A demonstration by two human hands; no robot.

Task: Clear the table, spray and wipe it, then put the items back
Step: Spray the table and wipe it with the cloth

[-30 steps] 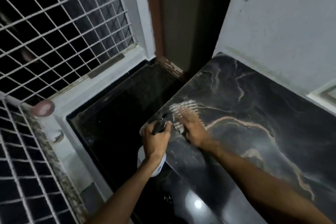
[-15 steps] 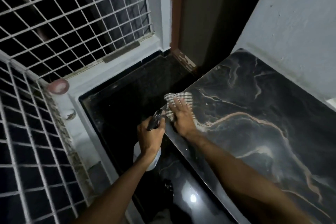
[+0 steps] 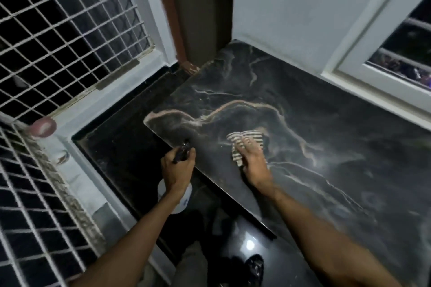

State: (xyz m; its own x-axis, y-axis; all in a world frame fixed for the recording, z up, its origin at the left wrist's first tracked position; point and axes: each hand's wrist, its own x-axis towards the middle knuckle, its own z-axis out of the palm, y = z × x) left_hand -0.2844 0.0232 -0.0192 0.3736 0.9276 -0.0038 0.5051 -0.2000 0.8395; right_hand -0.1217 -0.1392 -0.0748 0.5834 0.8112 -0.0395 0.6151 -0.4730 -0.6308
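Note:
The table (image 3: 303,105) is a dark marble slab with pale veins, set in the corner of two white walls. My right hand (image 3: 253,161) lies flat on a striped cloth (image 3: 245,141) and presses it onto the slab near the front left edge. My left hand (image 3: 178,168) grips a white spray bottle (image 3: 176,198) by its black nozzle, held just off the table's left edge. Most of the bottle is hidden under my hand and wrist.
A white metal grille (image 3: 58,30) covers the window on the left, with a lower black ledge (image 3: 121,137) below it. A door frame (image 3: 186,18) stands at the back. A second window (image 3: 405,49) is at the right. The glossy dark floor (image 3: 249,244) reflects a light.
My right hand has slid the striped cloth from the table's left edge toward the middle of the slab. My left hand still holds the spray bottle beside the edge.

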